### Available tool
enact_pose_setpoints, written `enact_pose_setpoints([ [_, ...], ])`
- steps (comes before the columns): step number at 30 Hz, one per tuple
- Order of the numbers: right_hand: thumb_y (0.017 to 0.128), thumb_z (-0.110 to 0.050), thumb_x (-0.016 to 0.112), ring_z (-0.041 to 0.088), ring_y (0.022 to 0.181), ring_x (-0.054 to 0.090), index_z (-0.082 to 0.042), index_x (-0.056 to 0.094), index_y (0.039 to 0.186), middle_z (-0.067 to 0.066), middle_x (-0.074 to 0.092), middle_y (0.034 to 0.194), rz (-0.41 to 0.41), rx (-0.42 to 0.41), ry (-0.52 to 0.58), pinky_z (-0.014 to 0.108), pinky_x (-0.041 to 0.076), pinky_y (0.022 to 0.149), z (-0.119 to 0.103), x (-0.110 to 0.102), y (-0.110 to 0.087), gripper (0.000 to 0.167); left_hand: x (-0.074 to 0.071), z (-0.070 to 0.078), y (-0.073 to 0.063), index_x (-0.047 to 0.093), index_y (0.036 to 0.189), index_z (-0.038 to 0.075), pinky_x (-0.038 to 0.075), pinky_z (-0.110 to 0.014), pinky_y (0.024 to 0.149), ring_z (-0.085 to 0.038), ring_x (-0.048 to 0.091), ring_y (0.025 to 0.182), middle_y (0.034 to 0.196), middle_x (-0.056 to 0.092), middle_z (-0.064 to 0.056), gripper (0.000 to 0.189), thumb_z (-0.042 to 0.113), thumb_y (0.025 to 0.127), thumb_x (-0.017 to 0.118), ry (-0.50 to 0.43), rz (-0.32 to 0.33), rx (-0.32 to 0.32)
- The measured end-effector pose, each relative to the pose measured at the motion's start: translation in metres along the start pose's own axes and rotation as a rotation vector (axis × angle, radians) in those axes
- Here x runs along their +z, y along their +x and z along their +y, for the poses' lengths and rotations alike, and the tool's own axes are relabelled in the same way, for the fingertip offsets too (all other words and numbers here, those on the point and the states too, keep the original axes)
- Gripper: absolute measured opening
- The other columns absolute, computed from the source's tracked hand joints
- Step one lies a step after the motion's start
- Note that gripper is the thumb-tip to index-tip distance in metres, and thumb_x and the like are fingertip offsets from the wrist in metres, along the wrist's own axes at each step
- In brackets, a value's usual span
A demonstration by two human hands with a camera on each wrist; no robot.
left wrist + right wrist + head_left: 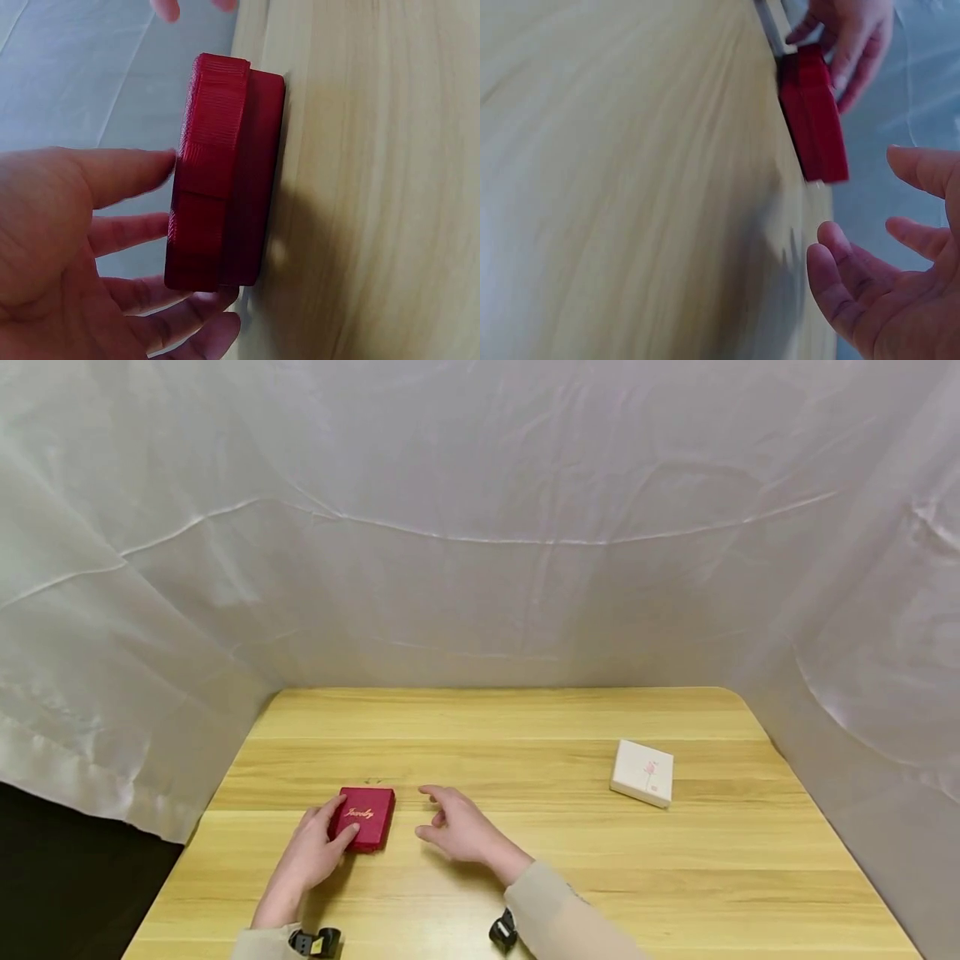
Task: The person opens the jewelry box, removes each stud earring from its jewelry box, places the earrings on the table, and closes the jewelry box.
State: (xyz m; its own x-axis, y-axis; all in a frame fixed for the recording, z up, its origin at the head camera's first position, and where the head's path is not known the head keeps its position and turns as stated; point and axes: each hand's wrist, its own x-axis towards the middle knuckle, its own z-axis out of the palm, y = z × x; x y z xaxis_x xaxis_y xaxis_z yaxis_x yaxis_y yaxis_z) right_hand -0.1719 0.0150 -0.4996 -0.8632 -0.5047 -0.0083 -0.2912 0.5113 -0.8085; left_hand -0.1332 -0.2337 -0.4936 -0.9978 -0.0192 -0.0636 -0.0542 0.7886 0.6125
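A red jewelry box [364, 818] with gold "Jewelry" lettering lies flat on the left part of the table. My left hand [312, 850] is at its left side, thumb and index fingertip touching the top of the lid [210, 135]. The other fingers reach along the left side, loosely spread and only slightly bent. In the left wrist view the darker red base [259, 180] shows below the lid. My right hand [463, 828] hovers to the right of the box, apart from it, with thumb and fingers parted and nothing between them.
A white box [642, 772] with a pink flower print lies towards the back right of the wooden table [525, 735]. Grey cloth [480, 593] hangs behind the table and along both sides. Each wrist wears a small black camera.
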Motion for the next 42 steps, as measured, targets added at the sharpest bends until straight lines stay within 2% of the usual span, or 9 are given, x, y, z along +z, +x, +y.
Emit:
enact_pose_setpoints([
  [4, 0.091, -0.022, 0.071, 0.016, 0.092, 0.057, -0.004, 0.043, 0.145, 0.018, 0.053, 0.13, 0.029, -0.001, 0.025, 0.028, 0.049, 0.08, 0.008, -0.016, -0.011, 0.063, 0.001, 0.0, 0.0, 0.042, 0.143, -0.005, 0.045, -0.056, 0.092, -0.039, 0.054, 0.1, 0.123, 0.049, -0.032, 0.058, 0.019, 0.095, 0.064, 0.004, 0.004, 0.001],
  [11, 0.093, -0.02, 0.068, 0.027, 0.106, 0.057, -0.005, 0.039, 0.148, 0.022, 0.046, 0.138, 0.135, 0.027, 0.074, 0.038, 0.052, 0.083, 0.024, -0.061, -0.035, 0.064, 0.0, 0.004, -0.001, 0.037, 0.146, -0.006, 0.04, -0.062, 0.098, -0.046, 0.051, 0.113, 0.127, 0.044, -0.034, 0.063, 0.024, 0.097, 0.062, 0.002, 0.002, -0.001],
  [16, 0.092, -0.017, 0.07, 0.027, 0.106, 0.057, -0.008, 0.04, 0.149, 0.02, 0.046, 0.14, 0.246, 0.083, 0.04, 0.04, 0.052, 0.084, 0.038, -0.092, -0.053, 0.064, -0.004, 0.013, -0.003, 0.038, 0.147, -0.003, 0.038, -0.063, 0.099, -0.047, 0.047, 0.118, 0.131, 0.043, -0.032, 0.064, 0.029, 0.097, 0.062, 0.028, 0.038, 0.002],
  [20, 0.092, -0.019, 0.07, 0.028, 0.109, 0.056, -0.009, 0.038, 0.15, 0.022, 0.044, 0.142, 0.293, 0.121, -0.008, 0.041, 0.052, 0.086, 0.052, -0.114, -0.066, 0.067, -0.006, 0.024, -0.003, 0.039, 0.147, -0.002, 0.036, -0.063, 0.102, -0.048, 0.042, 0.123, 0.136, 0.039, -0.031, 0.064, 0.029, 0.097, 0.062, 0.018, 0.064, 0.02],
  [24, 0.093, -0.019, 0.069, 0.032, 0.111, 0.055, -0.006, 0.036, 0.15, 0.027, 0.041, 0.143, 0.33, 0.145, -0.049, 0.045, 0.051, 0.087, 0.069, -0.135, -0.077, 0.067, -0.002, 0.037, -0.002, 0.042, 0.145, -0.001, 0.036, -0.063, 0.102, -0.047, 0.04, 0.125, 0.137, 0.038, -0.031, 0.06, 0.026, 0.096, 0.064, -0.016, 0.094, 0.072],
  [29, 0.094, -0.018, 0.067, 0.04, 0.113, 0.053, 0.0, 0.034, 0.149, 0.03, 0.041, 0.14, 0.4, 0.185, -0.148, 0.054, 0.048, 0.09, 0.088, -0.16, -0.091, 0.067, 0.01, 0.054, -0.002, 0.049, 0.141, 0.0, 0.046, -0.058, 0.091, -0.043, 0.049, 0.115, 0.131, 0.045, -0.027, 0.055, 0.021, 0.093, 0.069, -0.027, 0.162, 0.202],
  [31, 0.094, -0.019, 0.066, 0.044, 0.117, 0.05, 0.002, 0.032, 0.149, 0.031, 0.038, 0.142, 0.419, 0.218, -0.201, 0.059, 0.045, 0.093, 0.094, -0.17, -0.096, 0.068, 0.016, 0.061, -0.001, 0.05, 0.14, 0.0, 0.048, -0.056, 0.09, -0.041, 0.051, 0.114, 0.129, 0.048, -0.025, 0.055, 0.02, 0.093, 0.07, -0.031, 0.168, 0.249],
  [37, 0.095, -0.022, 0.062, 0.054, 0.129, 0.031, 0.003, 0.028, 0.15, 0.035, 0.028, 0.146, 0.441, 0.373, -0.312, 0.067, 0.03, 0.102, 0.112, -0.195, -0.109, 0.07, 0.035, 0.083, 0.002, 0.048, 0.143, 0.006, 0.045, -0.056, 0.096, -0.036, 0.05, 0.119, 0.133, 0.048, -0.018, 0.057, 0.025, 0.093, 0.069, -0.074, 0.078, 0.292],
  [42, 0.095, -0.027, 0.061, 0.059, 0.129, 0.024, 0.004, 0.025, 0.151, 0.039, 0.024, 0.144, 0.435, 0.482, -0.331, 0.071, 0.028, 0.1, 0.129, -0.209, -0.119, 0.073, 0.051, 0.101, 0.005, 0.047, 0.145, 0.01, 0.047, -0.055, 0.094, -0.035, 0.053, 0.116, 0.136, 0.047, -0.015, 0.057, 0.028, 0.094, 0.067, -0.117, -0.008, 0.308],
])
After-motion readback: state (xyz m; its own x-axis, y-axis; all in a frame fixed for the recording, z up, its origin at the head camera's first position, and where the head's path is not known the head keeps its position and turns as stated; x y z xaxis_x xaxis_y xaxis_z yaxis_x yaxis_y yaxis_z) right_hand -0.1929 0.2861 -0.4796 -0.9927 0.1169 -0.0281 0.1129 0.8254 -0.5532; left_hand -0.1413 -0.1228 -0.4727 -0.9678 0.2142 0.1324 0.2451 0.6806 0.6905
